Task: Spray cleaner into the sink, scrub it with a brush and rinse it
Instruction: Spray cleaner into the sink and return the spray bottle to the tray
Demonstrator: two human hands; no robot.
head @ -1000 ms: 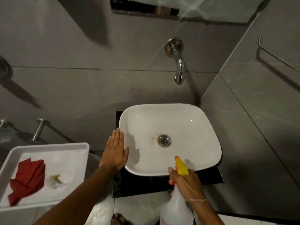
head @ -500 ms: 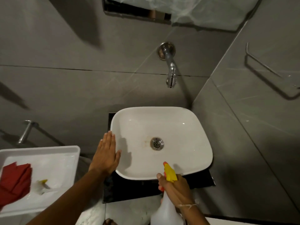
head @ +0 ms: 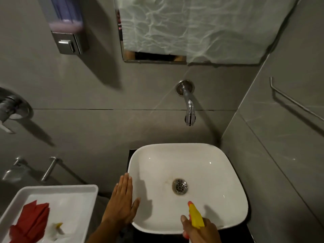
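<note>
A white countertop sink [head: 228,176] with a steel drain [head: 179,186] and a brownish stain beside it sits below a wall tap [head: 189,111]. My right hand [head: 199,230] grips a spray bottle with a yellow head [head: 195,216] over the sink's near rim, nozzle pointing into the basin. My left hand [head: 122,202] lies flat, fingers together, at the sink's left edge. A white brush with a yellow tip [head: 57,228] lies in the tray at the lower left.
A white tray [head: 80,190] at lower left holds a red cloth [head: 31,221]. A soap dispenser [head: 67,32] and a partly covered mirror [head: 184,30] hang on the grey wall. A towel rail [head: 294,100] runs along the right wall. Metal fittings [head: 49,168] stick out at left.
The view has tilted upward, so the sink and hands sit lower in frame and the dispenser and mirror show. Both hands keep their places at the sink.
</note>
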